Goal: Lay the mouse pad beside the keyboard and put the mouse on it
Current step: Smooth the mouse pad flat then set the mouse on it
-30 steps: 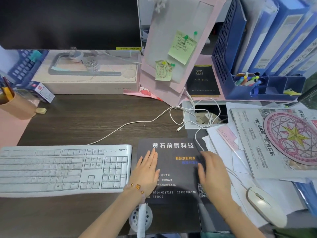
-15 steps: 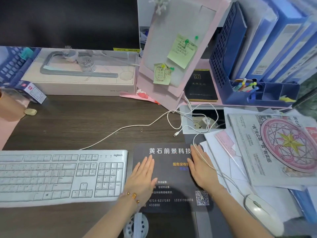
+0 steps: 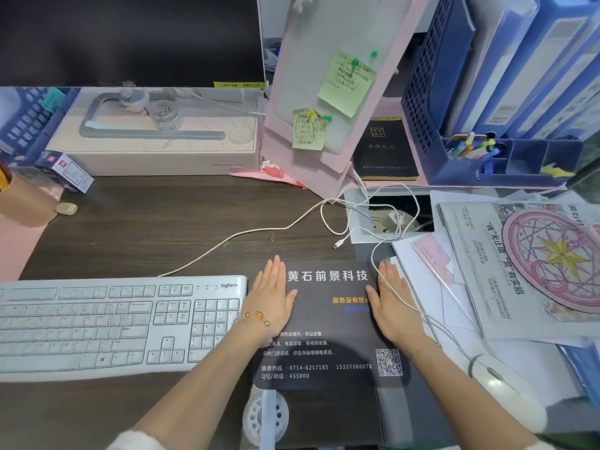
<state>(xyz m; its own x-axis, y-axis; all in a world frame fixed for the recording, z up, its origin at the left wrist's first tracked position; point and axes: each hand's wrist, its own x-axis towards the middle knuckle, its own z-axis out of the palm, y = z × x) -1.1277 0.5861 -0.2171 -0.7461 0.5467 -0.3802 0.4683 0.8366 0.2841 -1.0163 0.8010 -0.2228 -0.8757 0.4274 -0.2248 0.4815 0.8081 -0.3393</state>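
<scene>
A black mouse pad (image 3: 328, 323) with printed text lies flat on the dark desk, right of the white keyboard (image 3: 120, 323). My left hand (image 3: 271, 298) rests flat, fingers together, on the pad's left edge next to the keyboard. My right hand (image 3: 394, 303) lies flat on the pad's right edge. The white wired mouse (image 3: 505, 386) sits off the pad to the lower right, on loose papers, its cable running under my right hand.
Papers (image 3: 519, 271) with a round pink pad are stacked at the right. A blue file rack (image 3: 487, 92) stands behind them. White cables (image 3: 357, 222) loop behind the pad. A monitor (image 3: 130, 37) and box (image 3: 156, 134) sit at the back.
Both hands have slid forward along the pad, away from me, and spread toward its left and right edges. The mouse has stayed in place.
</scene>
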